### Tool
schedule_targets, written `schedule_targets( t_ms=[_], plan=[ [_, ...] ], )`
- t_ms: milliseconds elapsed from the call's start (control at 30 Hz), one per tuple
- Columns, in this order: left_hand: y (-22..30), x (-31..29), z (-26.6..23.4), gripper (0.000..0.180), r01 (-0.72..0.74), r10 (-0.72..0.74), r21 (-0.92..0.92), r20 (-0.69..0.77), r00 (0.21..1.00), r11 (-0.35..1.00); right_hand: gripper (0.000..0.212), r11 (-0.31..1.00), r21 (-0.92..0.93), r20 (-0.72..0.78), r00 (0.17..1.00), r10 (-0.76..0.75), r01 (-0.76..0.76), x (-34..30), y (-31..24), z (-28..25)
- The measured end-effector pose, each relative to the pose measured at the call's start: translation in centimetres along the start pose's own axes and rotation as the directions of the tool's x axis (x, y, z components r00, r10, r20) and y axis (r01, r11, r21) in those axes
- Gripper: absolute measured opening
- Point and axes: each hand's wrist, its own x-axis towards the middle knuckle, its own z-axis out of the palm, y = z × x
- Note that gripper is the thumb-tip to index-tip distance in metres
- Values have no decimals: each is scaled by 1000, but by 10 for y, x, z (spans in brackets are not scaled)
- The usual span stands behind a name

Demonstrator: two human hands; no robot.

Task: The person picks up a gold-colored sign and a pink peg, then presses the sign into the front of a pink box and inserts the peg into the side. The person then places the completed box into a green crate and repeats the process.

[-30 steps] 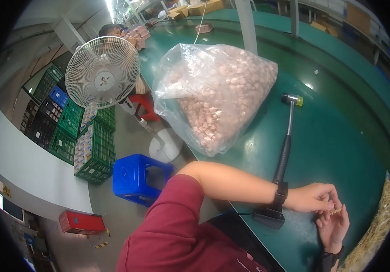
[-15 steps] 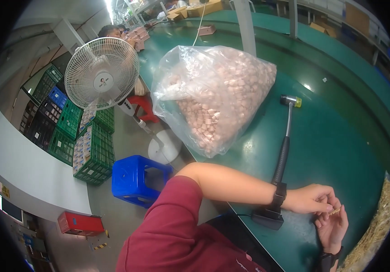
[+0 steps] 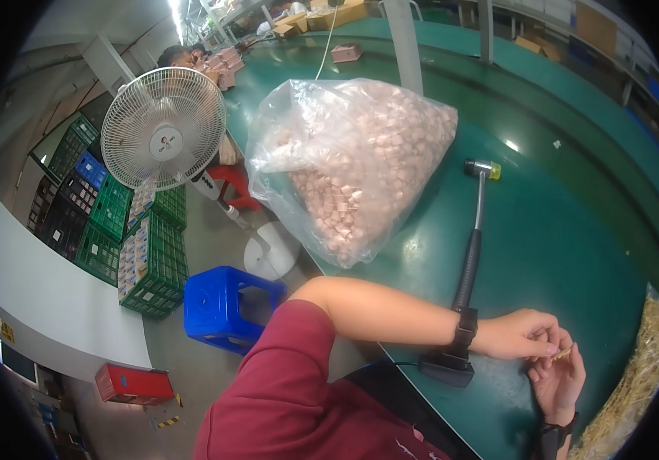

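Small yellowish piece (image 3: 562, 354): pinched narrowly between fingertips of left hand (image 3: 525, 335) and, though too small to tell surely, right hand (image 3: 559, 389), above green table (image 3: 567, 253), near clear bag of straw-coloured pieces (image 3: 640, 372). Could slip and drop if gripped too lightly.

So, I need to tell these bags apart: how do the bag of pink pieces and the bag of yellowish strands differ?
The bag of pink pieces holds chunky, blocky bits, while the bag of yellowish strands holds thin, straw-like ones. The bag of pink pieces sits fully in frame, beyond the left forearm; the bag of yellowish strands is cut off at the right rim, near the right hand. Both are see-through.
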Motion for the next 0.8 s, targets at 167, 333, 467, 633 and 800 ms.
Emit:
schedule_targets(
  t_ms=[167, 333, 467, 633, 800],
  plan=[
    [-6, 1, -2, 14, -6, 6, 29, -16, 1000, 1000, 36, 999, -36, -13, 1000, 12, -12, -1, 2, -1],
    [-3, 0, -5, 15, -2, 3, 57, -21, 1000, 998, 36, 1000, -19, 0, 1000, 13, -13, 4, 4, -4],
    [2, -1, -4, 13, 15, -14, 53, -17, 1000, 998, 36, 1000, -18, 20, 1000, 1, -1, 2, 4, -5],
    [0, 0, -1, 15, 15, -14, 64, -10, 1000, 998, 36, 1000, 4, 9, 1000, 3, -3, 0, 3, -6],
    [-3, 3, -4, 17, -2, 4, 116, -14, 1000, 993, 36, 1000, -2, 19, 1000, 8, -8, 2, 1, -5]
  ],
)
